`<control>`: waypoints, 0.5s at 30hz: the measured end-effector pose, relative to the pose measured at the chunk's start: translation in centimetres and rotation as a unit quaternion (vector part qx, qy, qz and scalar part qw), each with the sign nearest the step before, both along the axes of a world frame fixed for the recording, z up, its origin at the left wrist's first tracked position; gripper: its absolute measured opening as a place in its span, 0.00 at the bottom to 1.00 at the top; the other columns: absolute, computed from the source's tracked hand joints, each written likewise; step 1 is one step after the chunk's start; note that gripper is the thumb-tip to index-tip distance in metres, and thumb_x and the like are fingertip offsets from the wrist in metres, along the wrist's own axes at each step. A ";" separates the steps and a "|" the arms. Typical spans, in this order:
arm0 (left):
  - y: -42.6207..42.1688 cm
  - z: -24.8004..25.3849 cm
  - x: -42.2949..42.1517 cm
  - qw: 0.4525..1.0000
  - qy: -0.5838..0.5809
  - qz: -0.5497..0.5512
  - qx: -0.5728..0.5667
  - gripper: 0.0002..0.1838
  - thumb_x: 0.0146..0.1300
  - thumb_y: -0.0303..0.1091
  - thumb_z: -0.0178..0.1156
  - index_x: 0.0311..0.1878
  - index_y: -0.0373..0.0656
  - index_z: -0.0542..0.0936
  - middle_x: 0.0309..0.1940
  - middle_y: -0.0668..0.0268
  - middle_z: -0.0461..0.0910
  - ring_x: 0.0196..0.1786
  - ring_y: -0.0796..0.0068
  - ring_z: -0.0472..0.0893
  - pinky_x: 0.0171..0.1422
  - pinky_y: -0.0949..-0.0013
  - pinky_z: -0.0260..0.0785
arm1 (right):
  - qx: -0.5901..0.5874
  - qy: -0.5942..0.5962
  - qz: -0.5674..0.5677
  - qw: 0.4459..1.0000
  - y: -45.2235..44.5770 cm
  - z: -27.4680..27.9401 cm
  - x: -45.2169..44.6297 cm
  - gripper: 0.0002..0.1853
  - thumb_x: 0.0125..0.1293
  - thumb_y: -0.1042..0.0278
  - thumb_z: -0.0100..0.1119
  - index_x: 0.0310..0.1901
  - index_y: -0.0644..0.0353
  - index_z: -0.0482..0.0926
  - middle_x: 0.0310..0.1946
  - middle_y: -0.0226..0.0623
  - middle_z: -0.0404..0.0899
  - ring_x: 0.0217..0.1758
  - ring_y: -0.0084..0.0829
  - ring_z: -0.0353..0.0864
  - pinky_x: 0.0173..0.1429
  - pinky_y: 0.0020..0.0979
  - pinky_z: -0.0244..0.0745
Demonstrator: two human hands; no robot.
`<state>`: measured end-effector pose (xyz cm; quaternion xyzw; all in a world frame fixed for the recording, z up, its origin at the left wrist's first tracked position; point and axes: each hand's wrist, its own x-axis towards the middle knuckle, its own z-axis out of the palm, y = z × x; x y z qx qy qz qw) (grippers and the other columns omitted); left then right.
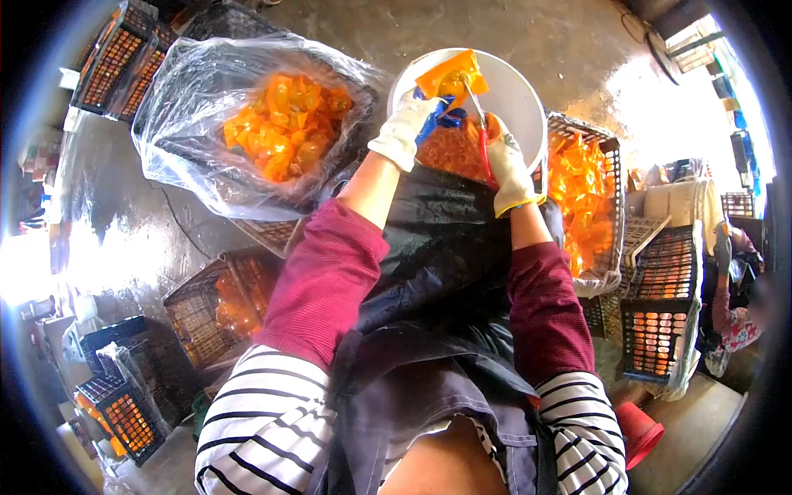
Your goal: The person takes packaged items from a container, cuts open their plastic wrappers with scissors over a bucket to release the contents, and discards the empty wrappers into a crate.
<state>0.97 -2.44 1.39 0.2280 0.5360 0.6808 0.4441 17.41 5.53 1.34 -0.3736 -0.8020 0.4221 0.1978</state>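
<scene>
My left hand (411, 125), in a white glove with blue fingers, grips an orange see-through plastic packet (464, 69). My right hand (507, 165), in a white glove with a yellow cuff, is closed around red-handled scissors (484, 153). The blades reach up to the packet; whether they are cutting into it I cannot tell. Both hands are over a white bucket (525, 91) with small orange-brown pieces in its bottom. What the pieces are is unclear.
To the left, a crate lined with clear plastic (186, 107) holds orange packets (285, 124). On the right stands another crate (615, 165) of orange packets (575, 194). Black crates (660, 305) and a red container (639, 433) are nearby. Another person (738, 313) sits at the far right.
</scene>
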 end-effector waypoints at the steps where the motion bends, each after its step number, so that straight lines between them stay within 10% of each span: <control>1: -0.2 0.6 0.0 1.000 -0.011 -0.005 -0.012 0.24 0.61 0.23 0.57 0.62 0.35 0.67 0.49 0.53 0.77 0.40 0.61 0.84 0.42 0.65 0.83 | 0.009 0.014 0.000 1.000 -0.1 0.0 0.0 0.15 0.65 0.62 0.55 0.50 0.56 0.77 0.41 0.47 0.81 0.47 0.45 0.80 0.49 0.37 0.72; 15: -0.6 0.3 -0.7 0.994 -0.087 -0.039 -0.055 0.19 0.63 0.29 0.53 0.57 0.35 0.70 0.40 0.56 0.80 0.32 0.65 0.83 0.32 0.68 0.78 | -0.103 0.103 0.039 0.989 -0.8 -0.1 -0.4 0.17 0.64 0.58 0.61 0.50 0.58 0.78 0.37 0.43 0.83 0.40 0.33 0.80 0.47 0.31 0.72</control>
